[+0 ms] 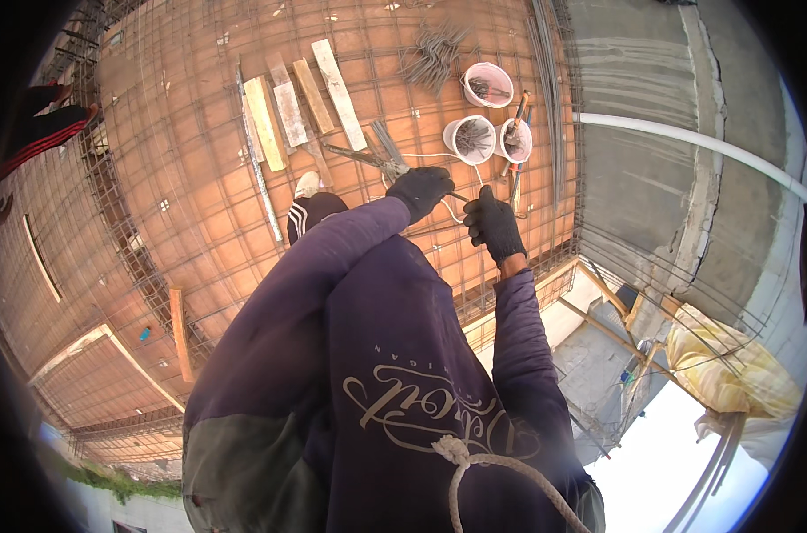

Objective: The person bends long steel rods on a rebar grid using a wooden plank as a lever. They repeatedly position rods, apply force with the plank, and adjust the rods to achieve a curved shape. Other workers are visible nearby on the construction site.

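My left hand [421,190], in a dark glove, is closed round one end of a thin dark rod [458,196]. My right hand [495,226], gloved too, is a fist at the rod's other end; its fingers hide what lies inside. Just beyond the left hand are a bundle of thin grey strips [387,142] and a longer brownish piece [355,155]. A pale cord [430,156] loops past both hands. Farther off stand three whitish buckets: one with thin metal pieces [454,142], one with tools [524,153], and one partly filled [508,86].
A rebar grid [199,115] covers brown boards underfoot. Several planks [339,93] lie at left, bent bars [435,53] beyond. Long bars [550,107] run along the right edge, beside a concrete surface [635,80] with a white pipe [688,135]. Another person's leg [43,133] shows far left.
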`<state>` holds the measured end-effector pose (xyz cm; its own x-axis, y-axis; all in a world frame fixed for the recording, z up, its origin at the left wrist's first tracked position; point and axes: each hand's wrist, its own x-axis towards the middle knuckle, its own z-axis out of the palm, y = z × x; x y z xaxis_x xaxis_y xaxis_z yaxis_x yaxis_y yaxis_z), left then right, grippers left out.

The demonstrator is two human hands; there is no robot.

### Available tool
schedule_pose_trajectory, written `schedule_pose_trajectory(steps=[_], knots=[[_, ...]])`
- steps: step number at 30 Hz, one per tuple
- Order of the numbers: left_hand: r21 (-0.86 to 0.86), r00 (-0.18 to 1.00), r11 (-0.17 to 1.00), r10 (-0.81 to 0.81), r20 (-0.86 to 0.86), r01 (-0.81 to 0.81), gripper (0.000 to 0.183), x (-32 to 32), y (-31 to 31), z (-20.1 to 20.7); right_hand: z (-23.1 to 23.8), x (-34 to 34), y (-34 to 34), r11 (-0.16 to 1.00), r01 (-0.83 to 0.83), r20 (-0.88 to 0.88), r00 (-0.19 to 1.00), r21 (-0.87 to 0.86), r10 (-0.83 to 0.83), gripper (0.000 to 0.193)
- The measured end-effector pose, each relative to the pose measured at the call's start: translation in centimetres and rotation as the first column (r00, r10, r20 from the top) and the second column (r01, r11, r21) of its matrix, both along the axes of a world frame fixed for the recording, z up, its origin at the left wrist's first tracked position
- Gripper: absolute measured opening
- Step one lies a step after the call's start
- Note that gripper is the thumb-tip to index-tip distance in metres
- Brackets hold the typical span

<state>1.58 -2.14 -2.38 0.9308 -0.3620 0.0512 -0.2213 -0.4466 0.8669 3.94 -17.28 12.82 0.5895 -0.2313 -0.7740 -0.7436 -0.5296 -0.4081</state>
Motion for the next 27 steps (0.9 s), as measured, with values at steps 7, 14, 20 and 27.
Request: schedule_pose_trajectory(steps=[7,14,20,27], knots=[[-0.023,0.997,0.998,0.051,0.054,-0.05,0.007,-0.5,-0.6,-0.7,0.0,0.0,-0.1,0.996,-0.083,0.055,0.995,-0.02,0.084,0.053],[-0.035,0.993,0.997,0.073,0.096,-0.07,0.015,-0.8,-1.1,-1.6,-2.1,-0.6,-0.1,0.933,-0.331,0.171,0.92,-0.139,0.352,0.043],[-0.016,0.996,0.998,0.062,0.056,-0.062,0.021,-0.8,-0.8,-1.5,-3.1,-0.3,-1.3,0.873,-0.449,0.266,0.832,-0.191,0.487,0.042],[-0.07,0.989,0.986,0.149,-0.008,-0.149,0.019,-0.4,-0.7,0.6,-3.4,0.2,-1.5,0.888,-0.422,0.295,0.838,-0.182,0.459,0.042]])
